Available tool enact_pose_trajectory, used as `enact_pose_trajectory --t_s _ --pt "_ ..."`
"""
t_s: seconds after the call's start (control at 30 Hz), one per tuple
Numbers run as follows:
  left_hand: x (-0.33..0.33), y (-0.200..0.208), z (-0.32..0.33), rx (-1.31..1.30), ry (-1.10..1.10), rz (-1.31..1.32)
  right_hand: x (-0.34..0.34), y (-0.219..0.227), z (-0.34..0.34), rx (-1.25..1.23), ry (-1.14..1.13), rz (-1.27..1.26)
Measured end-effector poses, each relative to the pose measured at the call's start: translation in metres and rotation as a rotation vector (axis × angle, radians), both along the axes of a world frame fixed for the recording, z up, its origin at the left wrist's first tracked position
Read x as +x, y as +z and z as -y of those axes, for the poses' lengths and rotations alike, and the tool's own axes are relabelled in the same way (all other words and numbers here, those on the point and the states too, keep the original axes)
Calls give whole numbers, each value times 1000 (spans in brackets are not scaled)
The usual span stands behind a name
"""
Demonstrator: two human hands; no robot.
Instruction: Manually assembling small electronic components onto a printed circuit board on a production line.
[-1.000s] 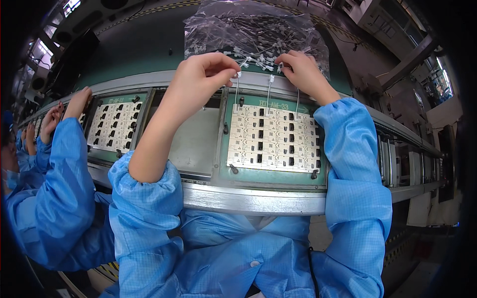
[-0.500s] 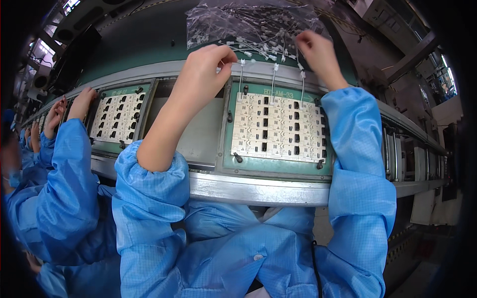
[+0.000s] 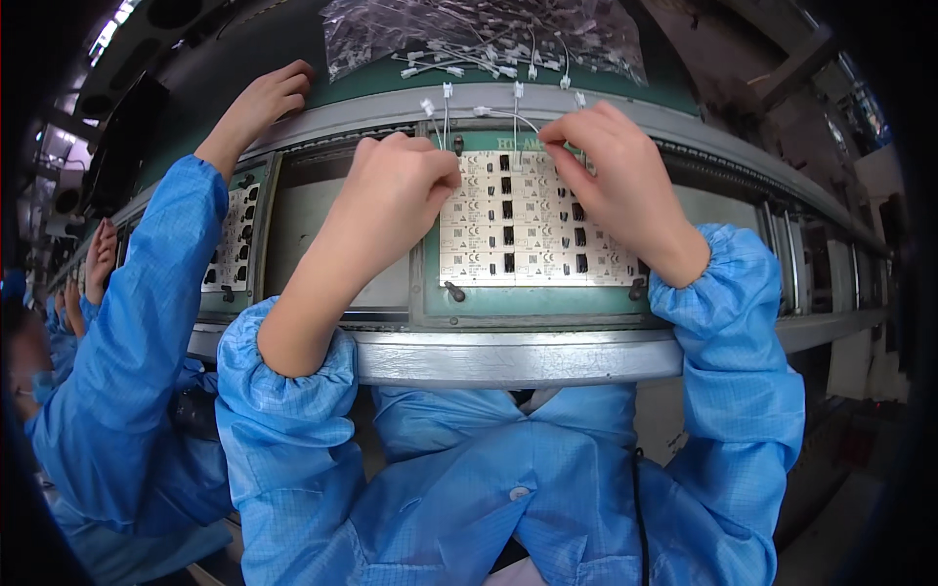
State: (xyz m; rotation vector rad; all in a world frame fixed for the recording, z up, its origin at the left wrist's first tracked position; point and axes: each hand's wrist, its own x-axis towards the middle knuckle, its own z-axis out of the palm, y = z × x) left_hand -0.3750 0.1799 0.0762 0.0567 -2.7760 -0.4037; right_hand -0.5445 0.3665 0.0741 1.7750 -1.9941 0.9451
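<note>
A panel of white printed circuit boards (image 3: 489,262) with black parts sits in a green fixture (image 3: 547,305) before me. At its left edge, my left hand (image 3: 396,190) is closed, fingertips down on the panel. A thin cable with a white connector (image 3: 427,107) runs down to these fingertips, which hide its lower end. Over the upper right of the panel, my right hand (image 3: 620,171) pinches a white cable (image 3: 513,115) that arcs leftward to its connector. Other cables stand up from the panel's top row, their white connectors (image 3: 518,90) over the rail.
Beyond the rail (image 3: 391,107) lies a clear plastic bag (image 3: 469,29) with many white-ended cables. A metal bar (image 3: 508,359) runs along the near side. To the left, a co-worker's hand (image 3: 262,105) reaches over another fixture (image 3: 233,234).
Both hands have come nearer, down onto the panel; the right has left the cables by the bag, a cable in it. The fixture appears slightly further left. The co-worker's arm has reached forward.
</note>
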Motion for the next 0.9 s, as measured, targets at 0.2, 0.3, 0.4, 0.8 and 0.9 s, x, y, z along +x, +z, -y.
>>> enact_pose_trajectory --t_s 0.2,0.3,0.4,0.8,0.9 --pt "6 6 -6 111 200 57 -1 -2 -2 -26 -5 30" --pt "8 3 -10 8 226 27 -5 -4 -6 -14 -29 55" --pt "13 4 -16 -32 271 5 -3 -3 -9 -17 -23 77" --pt "25 7 -23 -113 239 -10 2 0 -6 -62 13 93" --pt "32 4 -37 -171 248 -19 6 -3 -9 -55 33 160"
